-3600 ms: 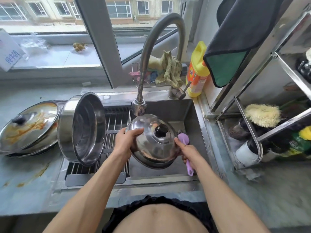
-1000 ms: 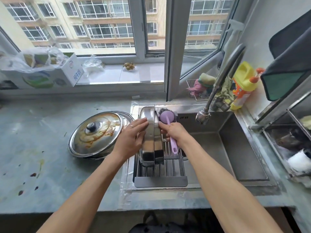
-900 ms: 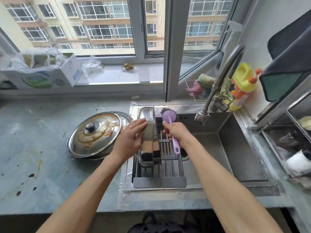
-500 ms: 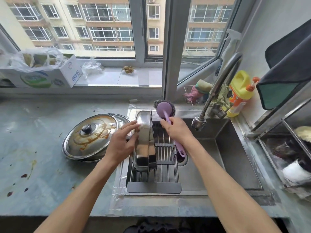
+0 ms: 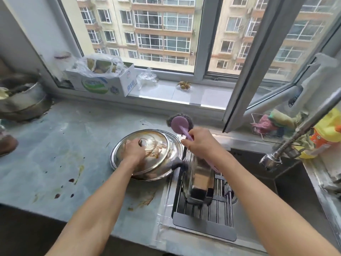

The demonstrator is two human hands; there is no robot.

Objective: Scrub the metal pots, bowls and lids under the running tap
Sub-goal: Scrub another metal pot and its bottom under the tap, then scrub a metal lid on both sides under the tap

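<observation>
A large metal lid smeared with brown sauce lies on a pan on the counter, left of the sink. My left hand grips the knob on top of this lid. My right hand holds a purple-handled scrub brush, with its steel-wool head raised above the counter's back edge. A washed steel pot with a lid stands on edge on the drying rack over the sink's left part, just under my right wrist. The tap head hangs at the right; no water stream shows.
The sink basin lies to the right of the rack. A yellow detergent bottle and a wire basket of cloths stand behind the tap. A carton with a plastic bag sits on the windowsill. A dirty pot stands at far left. Sauce spots mark the counter.
My left hand left the upright pot on the rack and moved left onto the dirty lid's knob. My right hand lifted the brush higher. The view turned left.
</observation>
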